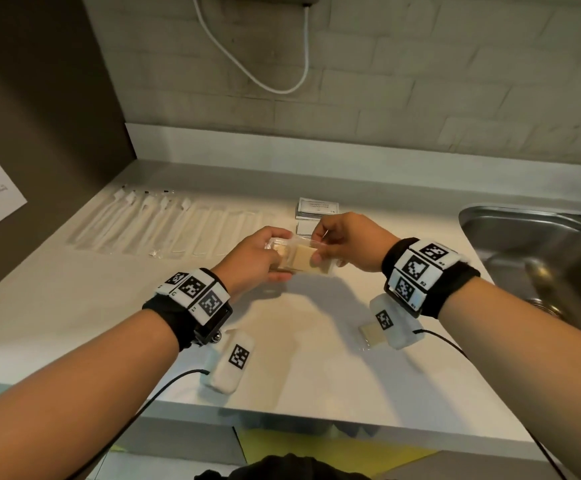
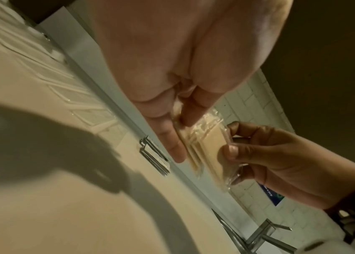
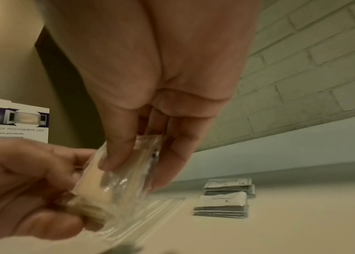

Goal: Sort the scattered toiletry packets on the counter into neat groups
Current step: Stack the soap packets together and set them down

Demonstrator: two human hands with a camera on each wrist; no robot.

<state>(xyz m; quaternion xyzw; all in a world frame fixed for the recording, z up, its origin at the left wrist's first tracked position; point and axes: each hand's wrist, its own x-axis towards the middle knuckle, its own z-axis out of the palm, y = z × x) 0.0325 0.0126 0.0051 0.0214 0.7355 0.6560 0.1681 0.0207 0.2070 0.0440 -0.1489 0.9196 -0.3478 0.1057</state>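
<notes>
Both hands hold a small stack of clear packets with tan squares inside (image 1: pixel 301 261) (image 2: pixel 204 147) (image 3: pixel 109 180) above the middle of the counter. My left hand (image 1: pixel 261 254) grips the stack's left side. My right hand (image 1: pixel 337 244) pinches its right edge between thumb and fingers. A row of long clear-wrapped packets (image 1: pixel 164 226) lies flat at the back left. Two stacks of white sachets (image 1: pixel 316 213) (image 3: pixel 224 197) sit behind the hands. One more tan packet (image 1: pixel 372 336) lies on the counter under my right wrist.
A steel sink (image 1: pixel 538 247) with a tap (image 2: pixel 261 235) is set into the counter (image 1: pixel 74 306) at the right. A brick wall (image 1: pixel 420 98) with a hanging white cable (image 1: pixel 282 81) runs behind. A brown panel (image 1: pixel 39 98) with a paper notice (image 3: pixel 13 123) stands at the left.
</notes>
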